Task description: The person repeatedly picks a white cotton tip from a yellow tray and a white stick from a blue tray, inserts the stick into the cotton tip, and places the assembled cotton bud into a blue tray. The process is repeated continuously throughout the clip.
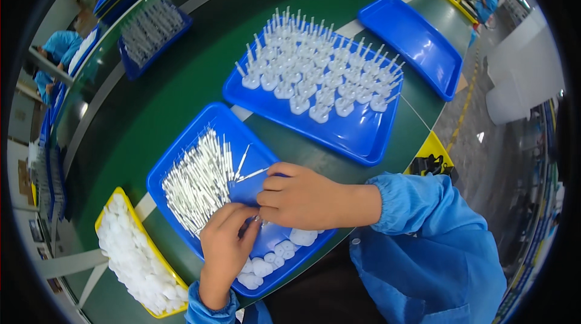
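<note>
My left hand (pixel 229 242) and my right hand (pixel 302 197) meet over a blue tray (pixel 209 112) in front of me. The left thumb and forefinger are pinched together against the right fingertips; whatever lies between them is too small and covered to name. My right hand is curled closed, its inner fingers hidden. A thin white rod (pixel 252 174) reaches to its knuckles; whether it is held or lying in the tray, I cannot tell. Many slim white rods (pixel 200 181) are heaped in the tray's left part. White rounded plastic pieces (pixel 275 254) lie along its near edge.
Beyond stands another blue tray (pixel 339 142) with rows of upright white stemmed pieces (pixel 321 69). A bare blue tray (pixel 417 45) sits at far right. A yellow tray (pixel 142 227) of white pieces (pixel 130 251) is at left. Another filled tray (pixel 151 30) and a person (pixel 60 51) are farther off.
</note>
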Demonstrator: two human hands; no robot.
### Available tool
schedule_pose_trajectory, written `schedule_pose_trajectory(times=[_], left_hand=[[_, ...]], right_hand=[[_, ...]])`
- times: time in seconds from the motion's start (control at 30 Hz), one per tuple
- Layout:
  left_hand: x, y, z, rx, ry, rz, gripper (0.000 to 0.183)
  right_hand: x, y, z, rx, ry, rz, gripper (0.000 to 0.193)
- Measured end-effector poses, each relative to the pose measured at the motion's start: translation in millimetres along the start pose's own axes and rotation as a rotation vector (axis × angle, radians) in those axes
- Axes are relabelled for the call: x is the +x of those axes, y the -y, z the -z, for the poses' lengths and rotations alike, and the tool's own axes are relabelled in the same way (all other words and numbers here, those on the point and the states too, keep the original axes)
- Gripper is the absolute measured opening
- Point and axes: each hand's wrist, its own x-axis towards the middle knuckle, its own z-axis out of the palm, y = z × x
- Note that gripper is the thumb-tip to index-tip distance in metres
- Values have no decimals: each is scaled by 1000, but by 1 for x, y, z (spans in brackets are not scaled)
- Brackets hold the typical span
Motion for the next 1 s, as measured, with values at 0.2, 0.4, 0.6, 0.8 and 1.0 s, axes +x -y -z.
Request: schedule_pose_trajectory(times=[0.2, 0.4, 0.6, 0.8, 1.0], left_hand=[[-20, -1, 13, -7, -46, 76, 33], [-13, -5, 12, 29, 36, -23, 32], [-12, -14, 17, 81, 18, -45, 28], [-16, -15, 26, 106, 30, -24, 31], [-2, -49, -20, 176, 159, -328, 45]], right_hand=[[-46, -12, 63, 32, -257, -295, 21], [-105, -49, 89, -267, -322, -629, 7], [-93, -58, 62, -344, -281, -694, 8], [-78, -20, 76, -311, -320, -542, 17], [20, -17, 11, -250, -188, -122, 10]])
